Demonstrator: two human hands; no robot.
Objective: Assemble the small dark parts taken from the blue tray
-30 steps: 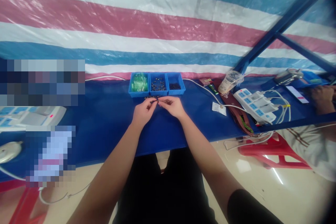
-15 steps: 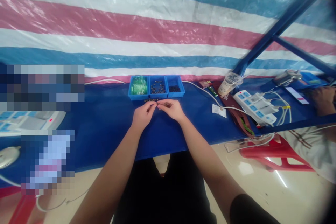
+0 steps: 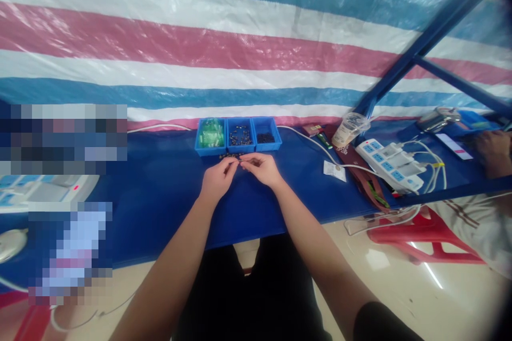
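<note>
My left hand and my right hand meet fingertip to fingertip over the blue table. Both are closed in a pinch around something tiny and dark, too small to name. Just beyond my fingers, several small metallic pieces lie on the table, partly hidden by the hands. Behind them stand three joined blue bins. In the left bin is a green bag with pale pieces, in the middle bin are small metal parts, and the right bin holds small dark parts.
To the right are a plastic cup, a white packet, a brown strap and a power strip with cables. Another person's hand rests near a phone at far right. A second power strip stands at left.
The view has tilted slightly, so the table sits a little lower in the picture. Both hands stay together in the same pinch, with only slight finger movement.
</note>
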